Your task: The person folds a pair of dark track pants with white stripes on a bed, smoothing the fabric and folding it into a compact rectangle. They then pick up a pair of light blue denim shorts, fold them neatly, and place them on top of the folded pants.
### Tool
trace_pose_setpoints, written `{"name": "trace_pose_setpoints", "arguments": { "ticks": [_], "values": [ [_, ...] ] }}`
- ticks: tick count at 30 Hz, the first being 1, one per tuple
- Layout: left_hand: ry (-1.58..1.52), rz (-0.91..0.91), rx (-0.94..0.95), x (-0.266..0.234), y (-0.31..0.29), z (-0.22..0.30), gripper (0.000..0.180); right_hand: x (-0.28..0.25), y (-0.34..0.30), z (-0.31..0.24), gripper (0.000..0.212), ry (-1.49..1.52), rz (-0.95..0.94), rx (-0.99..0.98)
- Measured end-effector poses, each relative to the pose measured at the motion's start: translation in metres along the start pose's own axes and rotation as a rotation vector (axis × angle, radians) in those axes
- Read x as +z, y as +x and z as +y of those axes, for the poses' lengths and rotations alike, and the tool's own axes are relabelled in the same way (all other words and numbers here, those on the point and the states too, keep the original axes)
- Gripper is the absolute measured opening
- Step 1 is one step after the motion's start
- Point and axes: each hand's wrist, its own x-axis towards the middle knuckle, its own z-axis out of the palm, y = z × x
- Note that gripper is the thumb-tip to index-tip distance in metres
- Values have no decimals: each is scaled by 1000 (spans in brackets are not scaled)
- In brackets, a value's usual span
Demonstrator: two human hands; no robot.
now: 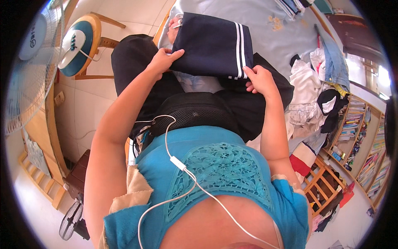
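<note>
A folded navy garment (211, 45) lies across my lap and the edge of the bed, with two white stripes along its right side. A bit of white cord (179, 20) shows at its upper left corner. My left hand (163, 61) grips the lower left corner, thumb on top and the other fingers partly hidden under the cloth. At the lower right corner, beside the stripes, my right hand (260, 79) pinches the hem. Between the two hands the cloth lies flat. Part of a bare foot (172, 30) shows at the garment's left edge.
Under the garment is a pale blue bed sheet (199, 12). To the right lies a heap of loose clothes (306, 91), with a denim piece (335, 62) among them. Folded clothes (288, 6) sit at the far edge. A stool (93, 31) and a fan (33, 70) stand left.
</note>
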Motion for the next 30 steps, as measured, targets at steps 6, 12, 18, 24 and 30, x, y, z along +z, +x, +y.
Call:
{"name": "trace_pose_setpoints", "arguments": {
  "ticks": [6,12,18,24,30],
  "values": [
    [-7,-177,-12,-8,14,3,43,18,0,0,46,604,-156,64],
    [-173,-117,39,0,3,10,38,36,14,15,34,1243,-308,55],
    [-169,-24,373,-3,1,32,43,22,26,-3,25,1358,-102,-124],
    [-341,-85,539,-5,-12,82,37,-37,34,-45,21,1386,-209,-423],
    [-28,-122,672,-53,-50,137,40,-70,-3,-73,30,1325,-64,-794]
  ]
}}
